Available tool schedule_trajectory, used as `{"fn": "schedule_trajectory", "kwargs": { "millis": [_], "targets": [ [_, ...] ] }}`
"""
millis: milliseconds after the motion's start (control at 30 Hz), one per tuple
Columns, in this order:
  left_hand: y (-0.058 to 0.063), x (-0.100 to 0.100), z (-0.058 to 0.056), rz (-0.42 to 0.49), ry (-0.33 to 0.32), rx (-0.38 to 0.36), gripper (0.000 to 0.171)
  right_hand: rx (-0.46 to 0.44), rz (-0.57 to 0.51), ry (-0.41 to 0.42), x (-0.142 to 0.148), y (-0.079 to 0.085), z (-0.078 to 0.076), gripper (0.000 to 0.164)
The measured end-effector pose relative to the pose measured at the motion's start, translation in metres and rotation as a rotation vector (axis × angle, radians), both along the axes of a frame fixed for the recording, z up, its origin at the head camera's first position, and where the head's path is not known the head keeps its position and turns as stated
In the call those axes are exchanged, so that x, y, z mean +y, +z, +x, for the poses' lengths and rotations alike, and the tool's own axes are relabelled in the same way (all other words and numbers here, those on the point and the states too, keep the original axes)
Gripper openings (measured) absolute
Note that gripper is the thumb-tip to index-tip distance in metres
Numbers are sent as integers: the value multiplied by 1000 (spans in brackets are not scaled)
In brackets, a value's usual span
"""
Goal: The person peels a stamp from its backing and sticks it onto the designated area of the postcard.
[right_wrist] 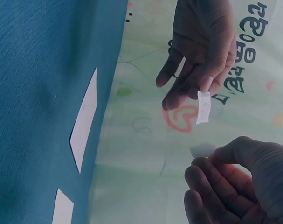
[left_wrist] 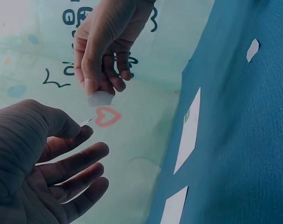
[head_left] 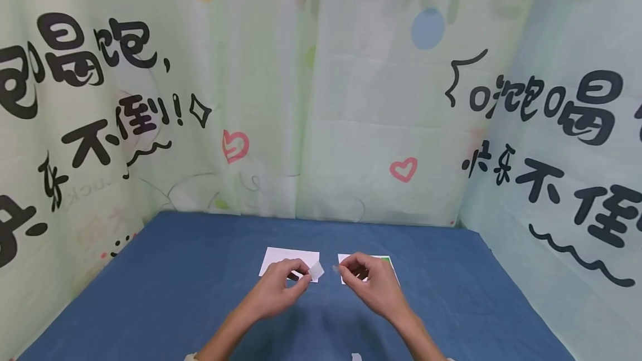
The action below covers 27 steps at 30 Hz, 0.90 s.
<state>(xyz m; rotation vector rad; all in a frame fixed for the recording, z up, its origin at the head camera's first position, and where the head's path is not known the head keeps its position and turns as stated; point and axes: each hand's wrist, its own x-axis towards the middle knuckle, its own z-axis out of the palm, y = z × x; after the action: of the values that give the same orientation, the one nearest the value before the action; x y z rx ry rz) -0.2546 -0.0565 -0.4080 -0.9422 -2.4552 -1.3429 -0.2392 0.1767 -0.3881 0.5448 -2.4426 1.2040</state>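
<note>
- Left hand pinches a small four-sided white slip, slightly curved, its faint marks unreadable.
- Right hand pinches a greyish translucent piece, hard to make out in the head view.
- Both pieces are held above the blue cloth tabletop.
- White rectangular card and green-marked card lie flat, each partly hidden by a hand in the head view.
- Irregular pale scrap, cut off at the head view's bottom edge.

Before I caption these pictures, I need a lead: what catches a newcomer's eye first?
Bold black writing on the pale curtains, left and right. Next, above the blue cloth at centre, the left hand pinching a white scrap and the right hand a see-through scrap. Two pale cards lie beyond.
</note>
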Motion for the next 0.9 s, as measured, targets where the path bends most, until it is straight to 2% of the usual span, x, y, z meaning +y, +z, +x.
{"fn": "schedule_trajectory", "kwargs": {
  "millis": [333, 667, 900],
  "targets": [
    [6, -2, 2, -23, 1, -35, 10, -31, 17, -24, -2, 5, 2, 4],
    [8, -3, 1, -19, -5, -19, 10, 3, 2, 32, -4, 7, 3, 5],
    [7, -3, 2, -27, -23, -49, 11, -11, 4, 77, -9, 4, 8, 6]
  ]
}}
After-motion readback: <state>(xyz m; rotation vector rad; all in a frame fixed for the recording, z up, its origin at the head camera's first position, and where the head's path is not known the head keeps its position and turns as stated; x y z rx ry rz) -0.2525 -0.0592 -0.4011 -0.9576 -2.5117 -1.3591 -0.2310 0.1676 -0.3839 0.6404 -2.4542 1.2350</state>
